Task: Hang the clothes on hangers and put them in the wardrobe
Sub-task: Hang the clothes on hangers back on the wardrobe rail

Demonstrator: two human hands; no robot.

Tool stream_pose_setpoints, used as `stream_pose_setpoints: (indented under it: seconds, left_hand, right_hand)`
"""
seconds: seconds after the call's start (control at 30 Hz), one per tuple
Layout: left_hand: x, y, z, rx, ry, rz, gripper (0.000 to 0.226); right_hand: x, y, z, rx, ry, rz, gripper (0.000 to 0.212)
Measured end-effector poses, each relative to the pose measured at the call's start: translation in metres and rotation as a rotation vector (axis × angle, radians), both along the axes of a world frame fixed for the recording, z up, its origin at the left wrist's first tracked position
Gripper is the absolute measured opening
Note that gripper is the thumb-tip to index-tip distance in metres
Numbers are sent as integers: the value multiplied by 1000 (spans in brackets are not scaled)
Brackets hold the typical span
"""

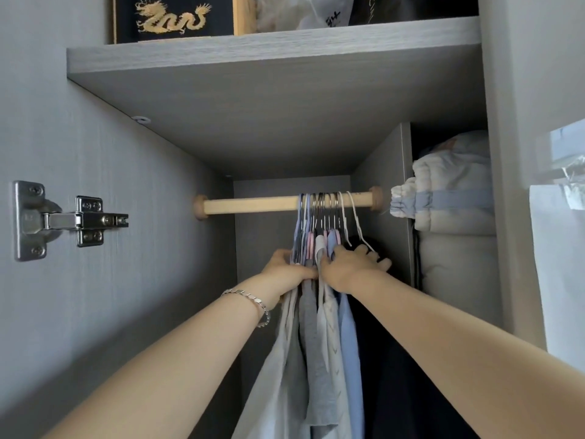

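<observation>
- Left hand (289, 264): the fingers (282, 255) curl into the left side of the bunch just below the rod (253, 205). Their tips are buried in fabric, so whether they grip or merely press cannot be told.
- Right hand (351, 267): its fingers (378, 260) are spread fairly wide and lie flat on the shoulder of the dark garment (399, 343). The thumb side is against the blue hanger ends, and nothing is clasped.
- Clothes (316, 327): already in the wardrobe, hanging below the right half of the rod and packed close together. They include pale grey, grey, white and light blue pieces.
- Hangers (323, 205): the hooks crowd together on the rod, with two thin white ones slightly to the right of the rest.
- Handling, judged: the fabric is light, soft and limp and will slide off narrow shoulders. It is better to hold the stiff hanger at its neck or shoulder than to hold the cloth. The hooks look likely to tangle if shoved as a group.
- Bracelet (250, 299): loose on the left wrist below the rod. It may snag on knitwear.
- Shelf (275, 49): close above the rod, limiting lift when unhooking. A dragon-patterned box (172, 17) sits on it.
- Bedding (452, 185): stacked in the compartment right of the rod, beyond a partition.
- Hinge (63, 220): on the door panel, well left of the rod.
- Free rod length lies to the left.
</observation>
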State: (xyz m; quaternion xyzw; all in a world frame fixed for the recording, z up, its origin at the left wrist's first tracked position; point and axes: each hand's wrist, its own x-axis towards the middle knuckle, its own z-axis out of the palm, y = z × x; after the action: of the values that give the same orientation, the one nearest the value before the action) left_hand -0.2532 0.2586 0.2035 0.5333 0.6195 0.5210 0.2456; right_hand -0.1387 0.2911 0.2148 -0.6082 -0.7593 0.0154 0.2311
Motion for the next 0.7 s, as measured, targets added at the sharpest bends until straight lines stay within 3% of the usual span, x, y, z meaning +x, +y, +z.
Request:
stream_pose_setpoints:
  seconds: [0.1, 0.27, 0.33, 0.47, 0.57, 0.7]
  left_hand:
    - [-10, -3, 4, -41, 39, 4, 39]
    - [-25, 1, -2, 29, 17, 185, 38]
    - [-31, 1, -6, 52, 23, 227, 24]
    - [-49, 2, -10, 70, 81, 307, 25]
    - [-63, -1, -12, 62, 195, 382, 22]
    - [-68, -8, -14, -2, 473, 482, 40]
  right_hand:
    - [-16, -7, -9, -19, 53, 8, 66]
    - [-9, -14, -15, 44, 76, 103, 53]
    - [-3, -16, -15, 53, 89, 174, 52]
    - [-21, -18, -17, 182, -109, 64, 54]
    - [-49, -17, -16, 183, -299, -13, 49]
    - [-69, -14, -18, 124, -276, 30, 48]
